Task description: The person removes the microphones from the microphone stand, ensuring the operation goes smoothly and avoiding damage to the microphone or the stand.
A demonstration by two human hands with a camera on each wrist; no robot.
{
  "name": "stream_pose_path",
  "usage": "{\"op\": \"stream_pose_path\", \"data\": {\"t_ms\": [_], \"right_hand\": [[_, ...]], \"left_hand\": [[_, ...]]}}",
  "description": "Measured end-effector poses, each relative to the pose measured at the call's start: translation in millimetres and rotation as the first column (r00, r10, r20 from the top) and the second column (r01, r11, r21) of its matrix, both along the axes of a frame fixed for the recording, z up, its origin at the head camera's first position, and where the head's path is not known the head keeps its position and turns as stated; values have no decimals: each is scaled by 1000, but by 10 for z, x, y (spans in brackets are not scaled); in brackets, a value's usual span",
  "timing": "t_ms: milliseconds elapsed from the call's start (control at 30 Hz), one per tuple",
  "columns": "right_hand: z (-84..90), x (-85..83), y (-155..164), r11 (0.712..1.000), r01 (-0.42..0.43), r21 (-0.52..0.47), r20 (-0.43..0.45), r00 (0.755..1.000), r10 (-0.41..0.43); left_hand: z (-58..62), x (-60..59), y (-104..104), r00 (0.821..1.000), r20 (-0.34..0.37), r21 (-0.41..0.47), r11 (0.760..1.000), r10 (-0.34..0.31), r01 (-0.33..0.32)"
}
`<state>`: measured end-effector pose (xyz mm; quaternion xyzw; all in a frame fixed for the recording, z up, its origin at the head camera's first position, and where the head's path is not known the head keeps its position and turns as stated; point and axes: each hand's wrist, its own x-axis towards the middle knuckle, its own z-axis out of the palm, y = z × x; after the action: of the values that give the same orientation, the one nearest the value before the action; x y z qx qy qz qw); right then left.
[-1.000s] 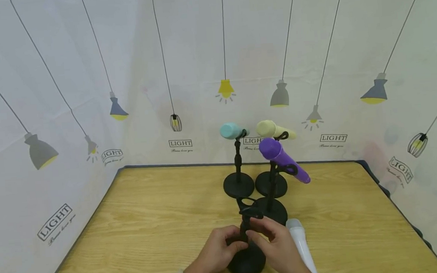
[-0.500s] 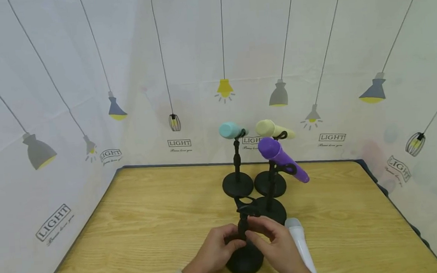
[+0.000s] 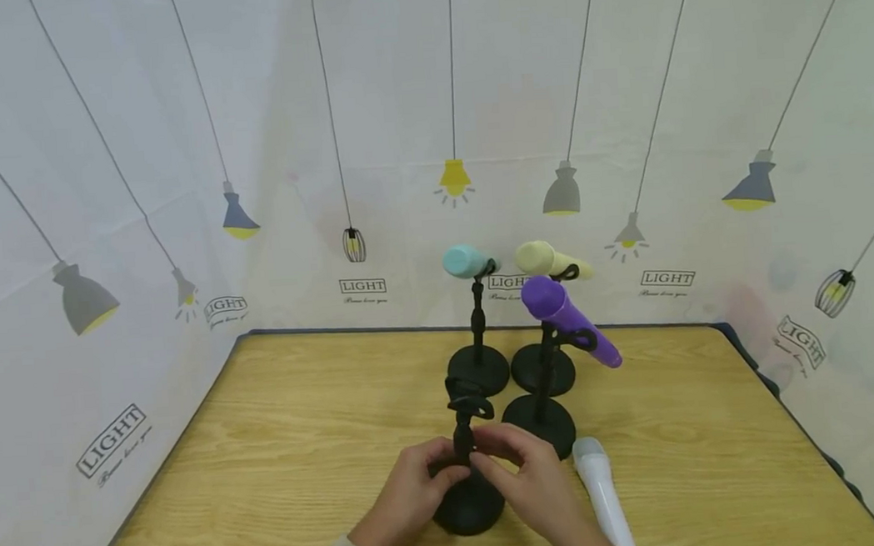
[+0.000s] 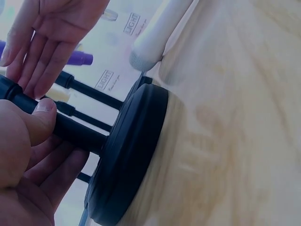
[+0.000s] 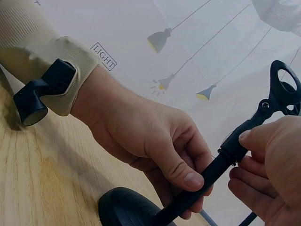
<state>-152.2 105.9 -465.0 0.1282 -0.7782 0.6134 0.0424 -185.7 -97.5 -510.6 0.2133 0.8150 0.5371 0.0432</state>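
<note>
We see left hand (image 3: 413, 496) fingers curled round the pole of the empty black round-based mic stand (image 3: 468, 505), near table edge at 6 o'clock. Right hand (image 3: 529, 489) pinches the pole higher up. White plastic microphone (image 3: 602, 488) lies at its 3 o'clock, not yet clipped in. Three others look mounted: purple microphone (image 3: 567, 319), teal microphone (image 3: 465, 260), pale yellow microphone (image 3: 549, 259). Clip joint is hard to make out.

Tabletop booth (image 3: 318, 414), lamp-print backdrop (image 3: 174, 155)

On the table (image 3: 282, 449), the empty stand (image 3: 465, 463) is nearest, with 3 loaded stands (image 3: 537, 384) behind it. A loose microphone (image 3: 600, 488) lies to its right.
</note>
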Motion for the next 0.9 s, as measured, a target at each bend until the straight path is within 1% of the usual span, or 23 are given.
{"op": "stream_pose_path", "data": {"t_ms": [200, 333, 500, 633, 767, 900], "right_hand": [[-17, -112, -109, 999, -23, 22, -24, 999, 23], [-16, -180, -192, 999, -15, 46, -35, 999, 17], [-4, -263, -304, 999, 0, 55, -68, 998, 4], [-4, -337, -384, 998, -2, 60, -84, 996, 7], [-2, -413, -451, 996, -15, 84, -89, 996, 22], [-4, -480, -503, 993, -41, 109, -86, 995, 51]], "left_hand": [[-26, -63, -110, 999, 9, -2, 999, 37, -37], [-43, -118, -190, 997, 18, 0, 997, 72, -72], [-34, -187, -282, 992, -16, -13, 992, 129, -129], [-26, -239, -350, 983, -35, -37, 983, 179, -181], [-25, -285, -429, 972, -23, -48, 971, 233, -234], [-28, -349, -512, 960, -4, -41, 959, 280, -280]]}}
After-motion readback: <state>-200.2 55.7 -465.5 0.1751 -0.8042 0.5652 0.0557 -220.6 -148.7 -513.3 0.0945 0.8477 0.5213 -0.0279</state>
